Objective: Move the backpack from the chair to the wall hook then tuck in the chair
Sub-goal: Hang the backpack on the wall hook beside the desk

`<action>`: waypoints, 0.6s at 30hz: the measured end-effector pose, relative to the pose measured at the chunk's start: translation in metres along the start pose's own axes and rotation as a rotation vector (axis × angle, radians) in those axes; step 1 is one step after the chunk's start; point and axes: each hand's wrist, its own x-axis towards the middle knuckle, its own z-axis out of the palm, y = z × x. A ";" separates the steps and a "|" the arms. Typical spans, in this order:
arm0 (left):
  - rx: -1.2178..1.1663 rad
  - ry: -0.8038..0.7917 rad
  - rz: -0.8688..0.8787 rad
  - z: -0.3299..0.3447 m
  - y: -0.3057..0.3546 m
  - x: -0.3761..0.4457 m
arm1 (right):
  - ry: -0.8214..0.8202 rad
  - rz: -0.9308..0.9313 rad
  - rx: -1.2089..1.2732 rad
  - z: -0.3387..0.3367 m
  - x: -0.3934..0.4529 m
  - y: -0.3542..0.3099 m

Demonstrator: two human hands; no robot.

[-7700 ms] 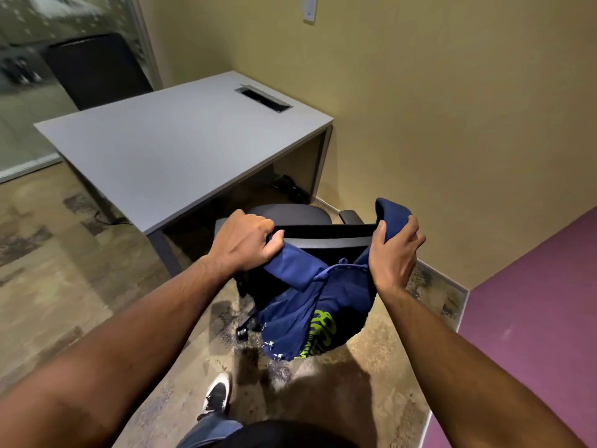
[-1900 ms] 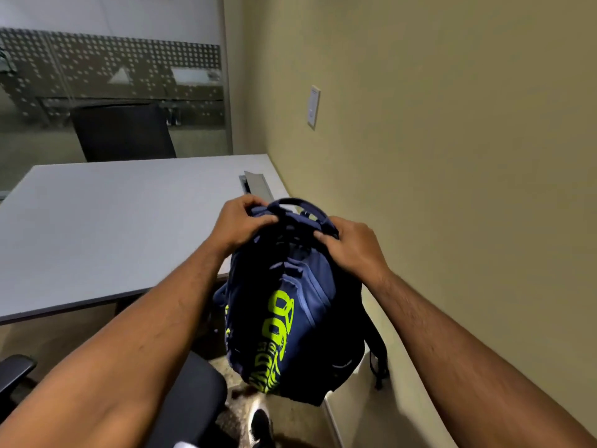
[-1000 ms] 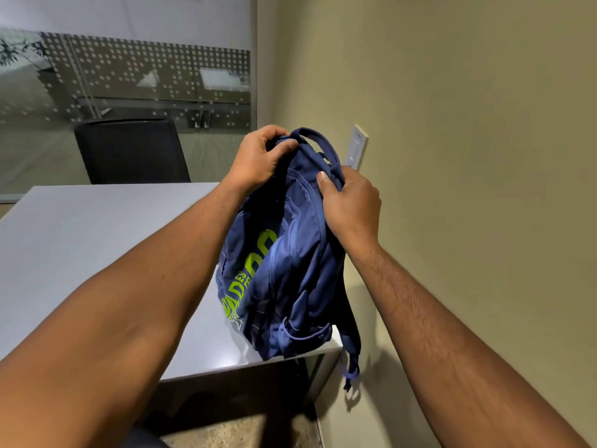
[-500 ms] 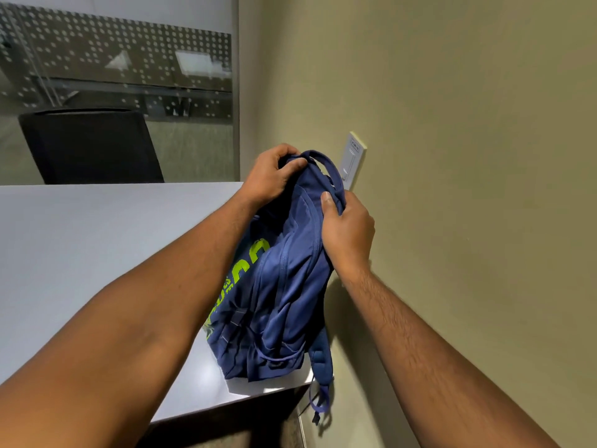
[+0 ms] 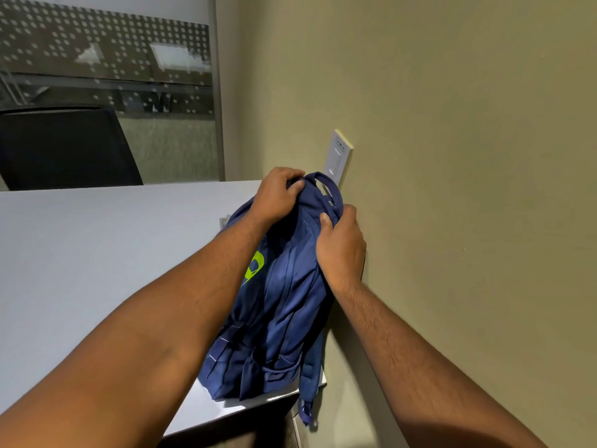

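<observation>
Hands grip a blue backpack [image 5: 277,305] at its top: left hand [image 5: 277,197] clenched there, right hand [image 5: 340,247] clamped beside the loop [image 5: 326,185], seemingly against the wall [image 5: 452,156].

Surface [image 5: 97,253]: flat pale grey top, right edge runs along the olive wall. Blue backpack [image 5: 284,318] with yellow-green print sits on the surface at the near right corner, bottom resting on the top, upper part held up. One strap hangs over the right edge down past the corner. Small grey cable-port flap just visible behind the backpack near the right edge. Rest of the top is bare.
</observation>
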 end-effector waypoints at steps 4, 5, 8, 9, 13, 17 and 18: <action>0.167 -0.179 -0.068 0.007 -0.007 -0.001 | 0.045 -0.220 -0.141 0.003 -0.008 0.003; 0.201 -0.213 -0.082 0.009 -0.007 -0.001 | 0.070 -0.295 -0.198 0.004 -0.009 0.005; 0.199 -0.243 -0.119 0.015 -0.007 -0.003 | 0.070 -0.480 -0.422 0.006 -0.010 0.012; 0.172 -0.224 -0.131 0.017 -0.007 -0.005 | 0.039 -0.509 -0.493 0.005 -0.010 0.016; 0.189 -0.254 -0.159 0.025 -0.012 -0.016 | -0.113 -0.516 -0.713 0.001 -0.009 0.027; 0.263 -0.352 -0.148 0.022 -0.010 -0.023 | -0.198 -0.487 -0.846 0.000 -0.013 0.025; 0.257 -0.345 -0.145 0.018 -0.008 -0.024 | -0.198 -0.479 -0.840 -0.001 -0.015 0.024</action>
